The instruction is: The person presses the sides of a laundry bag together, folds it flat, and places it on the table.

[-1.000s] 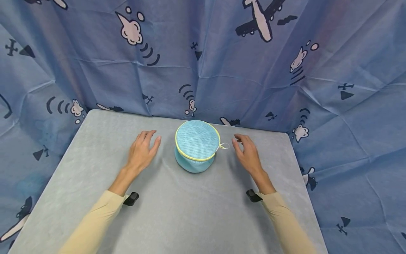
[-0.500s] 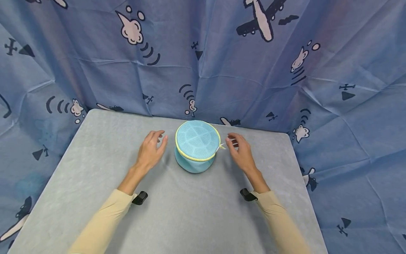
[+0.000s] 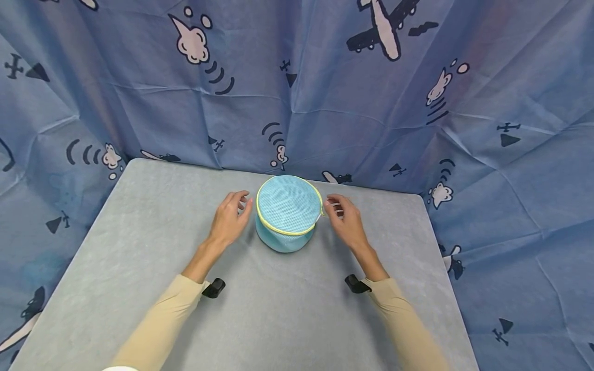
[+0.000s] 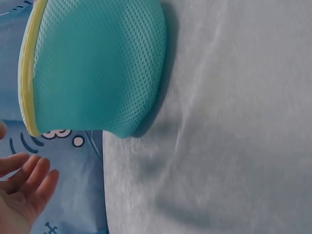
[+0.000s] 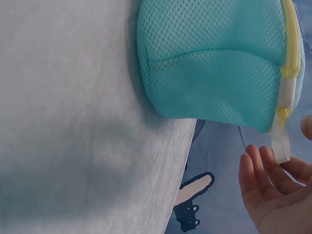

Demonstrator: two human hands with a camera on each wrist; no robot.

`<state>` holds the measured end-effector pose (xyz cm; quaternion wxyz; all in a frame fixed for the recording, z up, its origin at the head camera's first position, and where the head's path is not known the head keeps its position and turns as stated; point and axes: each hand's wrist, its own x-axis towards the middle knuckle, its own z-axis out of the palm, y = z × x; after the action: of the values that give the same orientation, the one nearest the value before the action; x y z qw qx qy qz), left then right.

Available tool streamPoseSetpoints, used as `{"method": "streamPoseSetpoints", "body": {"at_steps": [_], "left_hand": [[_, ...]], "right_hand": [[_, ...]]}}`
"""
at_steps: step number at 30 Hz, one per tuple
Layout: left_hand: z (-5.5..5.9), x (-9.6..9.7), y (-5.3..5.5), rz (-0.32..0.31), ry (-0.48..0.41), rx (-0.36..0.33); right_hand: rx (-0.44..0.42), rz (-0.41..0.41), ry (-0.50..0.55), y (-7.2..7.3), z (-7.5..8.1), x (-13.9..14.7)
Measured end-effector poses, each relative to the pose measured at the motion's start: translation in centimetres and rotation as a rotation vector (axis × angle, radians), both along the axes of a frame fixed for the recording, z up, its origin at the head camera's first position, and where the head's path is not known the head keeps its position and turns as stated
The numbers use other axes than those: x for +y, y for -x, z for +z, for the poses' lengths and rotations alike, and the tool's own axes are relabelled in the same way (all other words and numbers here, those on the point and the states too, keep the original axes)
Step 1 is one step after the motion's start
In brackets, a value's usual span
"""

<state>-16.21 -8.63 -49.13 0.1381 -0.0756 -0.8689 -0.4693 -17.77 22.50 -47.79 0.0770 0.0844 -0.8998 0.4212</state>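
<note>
A round turquoise mesh laundry bag with a yellow zip rim stands upright near the back of the table. My left hand is just left of it, fingers loosely bent, holding nothing. In the left wrist view, its fingers are below the bag's zip edge. My right hand hovers at the bag's right side, fingers relaxed. A white loop hangs from the zip end in the right wrist view, overlapping the right fingertips. The thumb stays apart from those fingers.
The grey table carries the bag near its far edge. A blue curtain printed with planes hangs behind and along both sides. Black wrist devices sit at the left cuff and right cuff.
Both hands have moved inward, left hand to the right and right hand to the left, closing in on the bag's sides. The bag has stayed in place.
</note>
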Motion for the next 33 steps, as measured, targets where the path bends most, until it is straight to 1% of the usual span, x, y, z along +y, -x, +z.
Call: {"method": "streamPoseSetpoints", "body": {"at_steps": [6,10,13,16,20,22,25,29,33], "left_hand": [[0.0,0.9,0.1,-0.027,-0.055,-0.048],[0.0,1.5,0.1,-0.046,-0.11,-0.079],[0.0,1.8,0.1,-0.039,-0.164,-0.121],[0.2,1.9,-0.2,-0.015,-0.234,-0.185],[0.5,2.0,-0.5,0.011,-0.32,-0.272],[0.6,1.9,-0.6,0.015,-0.353,-0.308],[0.6,1.9,-0.8,0.012,-0.391,-0.342],[0.7,1.8,-1.0,0.003,-0.437,-0.358],[1.0,1.8,-1.3,-0.001,-0.485,-0.375]], "right_hand": [[-0.003,0.021,0.017,0.0,-0.2,-0.4],[-0.03,0.043,0.069,-0.1,-0.2,-0.7],[-0.092,0.054,0.15,-0.3,-0.1,-0.9],[-0.168,0.048,0.241,-0.5,0.0,-1.0],[-0.246,0.036,0.328,-0.6,0.2,-1.0],[-0.283,0.027,0.351,-0.6,0.4,-1.0],[-0.3,0.018,0.393,-0.8,0.6,-1.2],[-0.292,0.014,0.423,-1.1,0.5,-1.2],[-0.311,0.005,0.434,-1.3,0.6,-1.1]]}}
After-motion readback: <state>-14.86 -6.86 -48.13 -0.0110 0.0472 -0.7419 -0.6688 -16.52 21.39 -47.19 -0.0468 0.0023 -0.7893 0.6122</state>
